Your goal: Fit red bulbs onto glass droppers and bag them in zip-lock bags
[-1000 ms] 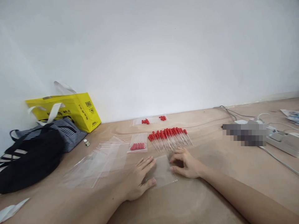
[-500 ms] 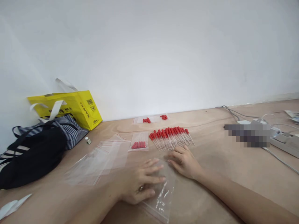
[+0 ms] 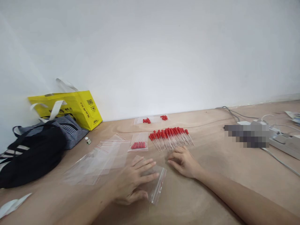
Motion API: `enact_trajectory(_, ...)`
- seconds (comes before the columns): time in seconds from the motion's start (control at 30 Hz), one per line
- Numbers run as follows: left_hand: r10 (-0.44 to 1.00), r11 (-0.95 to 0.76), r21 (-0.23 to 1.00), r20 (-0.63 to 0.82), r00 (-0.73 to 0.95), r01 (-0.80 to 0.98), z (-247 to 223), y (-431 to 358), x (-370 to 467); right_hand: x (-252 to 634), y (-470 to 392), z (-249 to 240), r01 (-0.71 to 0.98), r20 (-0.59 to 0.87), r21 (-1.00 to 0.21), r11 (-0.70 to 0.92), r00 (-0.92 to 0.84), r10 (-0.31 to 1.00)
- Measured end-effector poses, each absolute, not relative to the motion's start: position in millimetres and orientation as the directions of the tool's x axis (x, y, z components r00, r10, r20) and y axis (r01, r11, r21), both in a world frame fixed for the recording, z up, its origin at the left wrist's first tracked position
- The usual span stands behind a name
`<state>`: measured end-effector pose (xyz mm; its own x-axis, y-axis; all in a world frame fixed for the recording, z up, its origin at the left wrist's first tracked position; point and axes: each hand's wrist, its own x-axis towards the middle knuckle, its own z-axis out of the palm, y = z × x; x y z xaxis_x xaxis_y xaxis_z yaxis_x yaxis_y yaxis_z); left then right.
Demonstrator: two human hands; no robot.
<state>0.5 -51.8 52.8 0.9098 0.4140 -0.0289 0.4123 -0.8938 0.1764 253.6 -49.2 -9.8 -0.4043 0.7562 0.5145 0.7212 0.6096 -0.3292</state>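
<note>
My left hand (image 3: 137,179) lies with its fingers spread across a small clear zip bag (image 3: 157,187), whose seal edge shows to the right of the fingertips. My right hand (image 3: 184,162) rests on the table with fingers loosely bent and a gap between thumb and forefinger; I see nothing in it. Just beyond its fingers a row of droppers with red rubber bulbs (image 3: 170,133) lies side by side, thin tips toward me. To their left sits a zip bag holding several droppers (image 3: 138,145).
Flat clear zip bags (image 3: 110,159) overlap on the left. Behind, red bulbs (image 3: 147,120) lie on another bag by the wall. A yellow bag (image 3: 86,109), a black bag (image 3: 35,156) and a small bottle (image 3: 87,140) stand left; a power strip (image 3: 286,143) with cables lies right.
The zip bag under my left hand has swung round and drawn back, its seal edge now nearer my fingertips. My left hand has shifted slightly left; the right has barely moved.
</note>
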Motion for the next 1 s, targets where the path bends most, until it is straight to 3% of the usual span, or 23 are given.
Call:
enact_trajectory(0.07, 0.403, -0.879, 0.241, -0.082, 0.911, 0.411, 50.3, -48.2, -0.5, 252.7, -50.8, -9.1, 0.649, 0.493, -0.345, 0.678, -0.489, 0.72)
enact_trajectory(0.23, 0.708, -0.671, 0.222, -0.091, 0.7, 0.707, 19.3, -53.7, 15.0, 249.8, -55.5, -6.8, 0.557, 0.424, -0.373, 0.742, -0.609, 0.671)
enact_trajectory(0.33, 0.776, -0.61, 0.209, -0.04, 0.63, 0.764, 7.9, -58.1, 26.1, 249.5, -55.4, -5.9, 0.563, 0.408, -0.394, 0.726, -0.601, 0.688)
enact_trajectory(0.77, 0.809, -0.568, 0.195, -0.046, 0.586, 0.8, 10.4, -61.4, 31.7, 247.9, -53.1, -11.2, 0.502, 0.521, -0.388, 0.773, -0.572, 0.633)
enact_trajectory(1.0, 0.81, -0.569, 0.163, -0.058, 0.584, 0.806, 11.2, -61.7, 31.3, 247.5, -50.5, -11.5, 0.513, 0.493, -0.4, 0.76, -0.578, 0.65)
